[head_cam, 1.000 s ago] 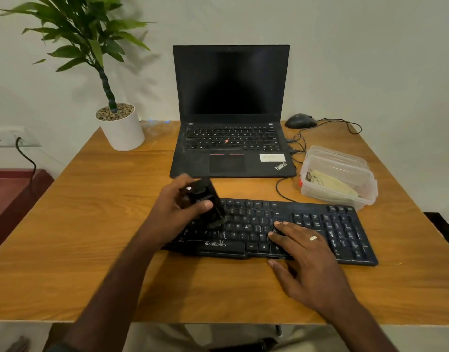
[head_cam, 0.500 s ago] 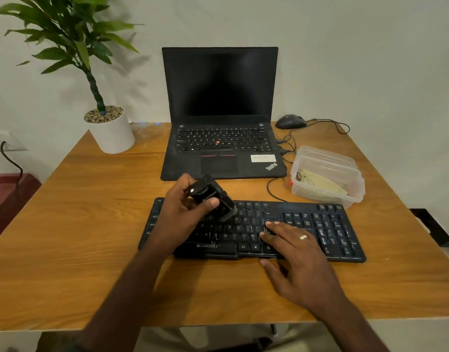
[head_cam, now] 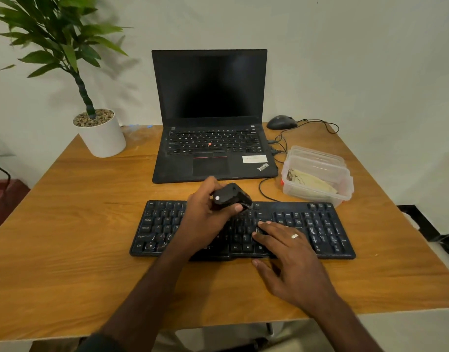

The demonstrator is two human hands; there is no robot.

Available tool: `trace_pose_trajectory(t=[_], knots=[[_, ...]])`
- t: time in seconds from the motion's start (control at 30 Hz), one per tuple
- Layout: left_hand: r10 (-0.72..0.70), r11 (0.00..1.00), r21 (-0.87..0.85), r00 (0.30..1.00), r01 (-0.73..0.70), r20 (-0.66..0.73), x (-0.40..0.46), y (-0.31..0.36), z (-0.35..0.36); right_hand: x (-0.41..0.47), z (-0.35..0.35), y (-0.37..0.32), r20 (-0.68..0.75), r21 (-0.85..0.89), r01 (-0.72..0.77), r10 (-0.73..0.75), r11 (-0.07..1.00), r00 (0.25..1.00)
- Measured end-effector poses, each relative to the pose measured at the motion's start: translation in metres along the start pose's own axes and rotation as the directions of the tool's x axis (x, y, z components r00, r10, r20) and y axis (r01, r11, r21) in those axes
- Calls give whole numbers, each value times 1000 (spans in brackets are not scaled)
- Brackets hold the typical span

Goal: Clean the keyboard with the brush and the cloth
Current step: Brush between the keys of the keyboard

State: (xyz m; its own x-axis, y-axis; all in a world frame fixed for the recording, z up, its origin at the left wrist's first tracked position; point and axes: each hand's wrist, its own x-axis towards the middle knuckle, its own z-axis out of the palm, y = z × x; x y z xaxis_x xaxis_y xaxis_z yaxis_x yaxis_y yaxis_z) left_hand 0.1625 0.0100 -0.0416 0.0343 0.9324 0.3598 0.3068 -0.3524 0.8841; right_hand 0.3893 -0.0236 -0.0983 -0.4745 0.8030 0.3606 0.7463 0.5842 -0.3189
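Observation:
A black keyboard (head_cam: pixel 317 229) lies across the wooden table (head_cam: pixel 73 224) in front of me. My left hand (head_cam: pixel 205 219) grips a black brush (head_cam: pixel 229 196) and holds it over the upper middle keys, its lower end at the top key rows. My right hand (head_cam: pixel 287 255) rests flat on the keyboard's right-middle keys with fingers straight, a ring on one finger. A pale cloth (head_cam: pixel 312 182) lies inside a clear plastic box (head_cam: pixel 342 189) just behind the keyboard's right end.
An open black laptop (head_cam: pixel 210 158) stands behind the keyboard. A white pot with a plant (head_cam: pixel 101 135) sits at the back left. A black mouse (head_cam: pixel 281 122) and its cables lie at the back right beside the box.
My left hand has carried the brush to the right along the keyboard, from the left keys toward the middle. My right hand has stayed on the keys. The camera view shifted.

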Motion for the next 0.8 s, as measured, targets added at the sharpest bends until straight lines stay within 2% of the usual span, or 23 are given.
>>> trace_pose_trajectory(t=[0.07, 0.3, 0.37, 0.5, 0.57, 0.67, 0.8], knots=[[-20, 1000, -13, 1000, 20, -23, -4, -3, -13, 0, 1, 0, -1, 0, 3, -3, 1000, 1000], [-116, 993, -2, 993, 116, 24, -11, -4, -28, 1, 3, 1, 0, 2, 6, -6, 1000, 1000], [-132, 991, -21, 988, 134, 78, -10, 0, -27, 1, 2, 0, -6, 2, 8, -8, 1000, 1000], [-130, 991, 1, 951, 135, 279, -2, 9, -21, 0, 2, 1, -18, 3, -3, 3, 1000, 1000], [-111, 994, 41, 941, 103, 320, 5, 13, -11, 0, 1, 2, -22, 25, -18, 19, 1000, 1000], [-91, 994, -42, 960, 105, 265, 8, 14, 11, 0, -1, 2, -43, 92, -46, 50, 995, 998], [-137, 972, -187, 989, 146, 57, 2, 12, 9, -1, -5, 4, -63, 135, -65, 74, 989, 995]])
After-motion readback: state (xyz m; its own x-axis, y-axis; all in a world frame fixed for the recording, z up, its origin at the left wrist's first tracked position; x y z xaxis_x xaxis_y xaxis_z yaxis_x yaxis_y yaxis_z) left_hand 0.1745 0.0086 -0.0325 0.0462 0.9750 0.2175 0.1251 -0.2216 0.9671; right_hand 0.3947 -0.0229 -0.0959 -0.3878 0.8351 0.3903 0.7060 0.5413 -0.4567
